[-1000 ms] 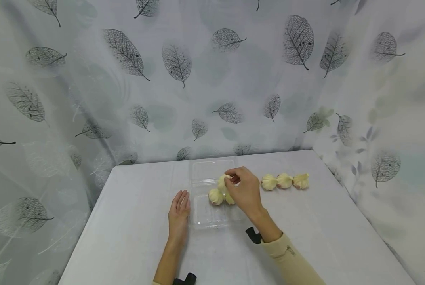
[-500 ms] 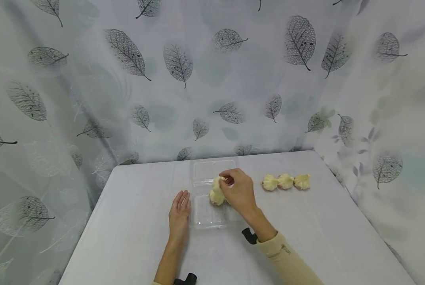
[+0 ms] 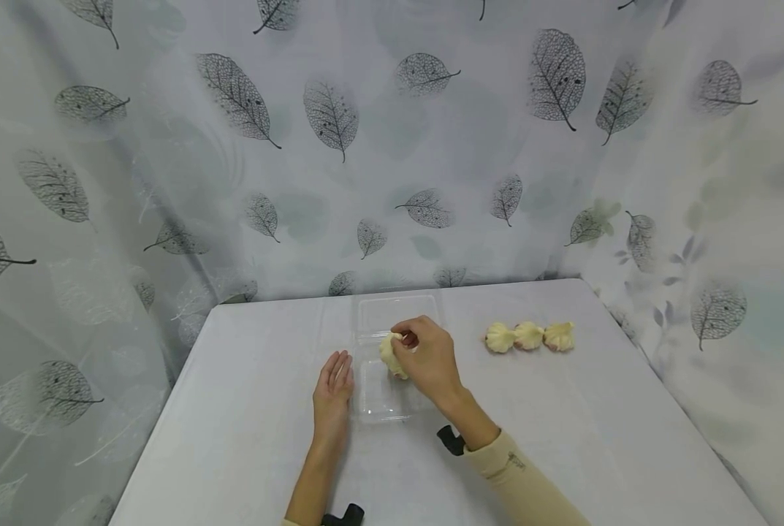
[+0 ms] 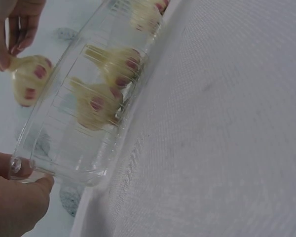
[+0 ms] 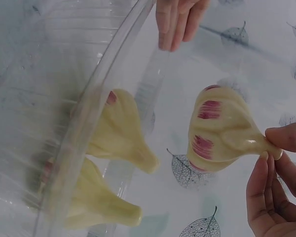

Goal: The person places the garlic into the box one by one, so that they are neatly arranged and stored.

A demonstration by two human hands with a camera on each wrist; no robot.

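My right hand [image 3: 427, 358] pinches a pale yellow garlic bulb [image 5: 222, 131] by its stem, between thumb and fingertips. Purple-red patches mark the bulb, which hangs over the clear plastic container [image 3: 381, 403]. Inside that container sit two more garlic bulbs, plain in the right wrist view as a nearer bulb [image 5: 121, 131] and a lower bulb [image 5: 96, 200]; from the head my right hand and its bulb mostly cover them. My left hand [image 3: 331, 398] rests at the container's left side with straight fingers, its thumb [image 4: 43, 183] by the container's edge in the left wrist view.
Three more garlic bulbs [image 3: 528, 335] stand in a row on the white-covered table [image 3: 247, 409], right of the container. The container's clear lid [image 3: 394, 310] lies folded back behind it. A leaf-patterned curtain [image 3: 378, 146] encloses the table's back and sides.
Over the last second my right hand has carried the pinched garlic bulb leftward and slightly nearer, over the container. My left hand has stayed at the container's side.
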